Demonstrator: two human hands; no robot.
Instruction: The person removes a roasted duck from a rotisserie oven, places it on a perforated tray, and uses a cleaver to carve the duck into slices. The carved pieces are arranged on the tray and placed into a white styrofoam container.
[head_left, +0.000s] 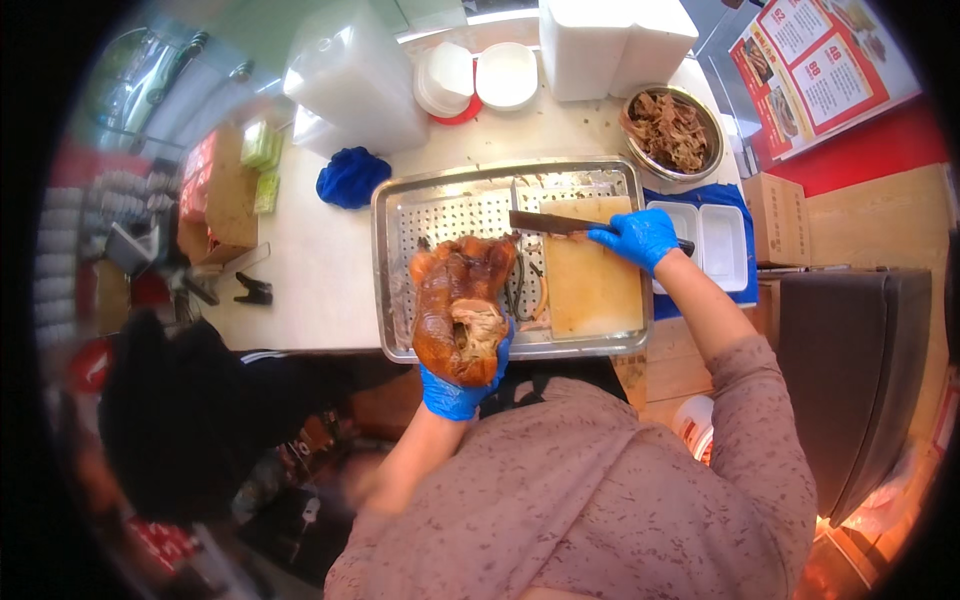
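Observation:
My left hand (452, 395), in a blue glove, holds a browned roast bird (442, 307), probably a duck, from beneath at its near end. A torn opening there shows pale meat. The bird is over the left half of a perforated metal tray (381, 255). My right hand (646, 234), also gloved, grips the dark handle of a cleaver-like knife (553, 223). Its blade points left above the far part of a yellowed cutting board (596, 292), which lies in the tray's right half. Between bird and board are thin dark and tan scraps (540, 291).
A steel bowl (679, 178) of meat scraps stands at the back right. White trays (724, 251) rest on a blue cloth beside the board. Tall white container stacks (360, 82) and a crumpled blue cloth (352, 178) are behind left. A black clip (253, 289) lies leftward.

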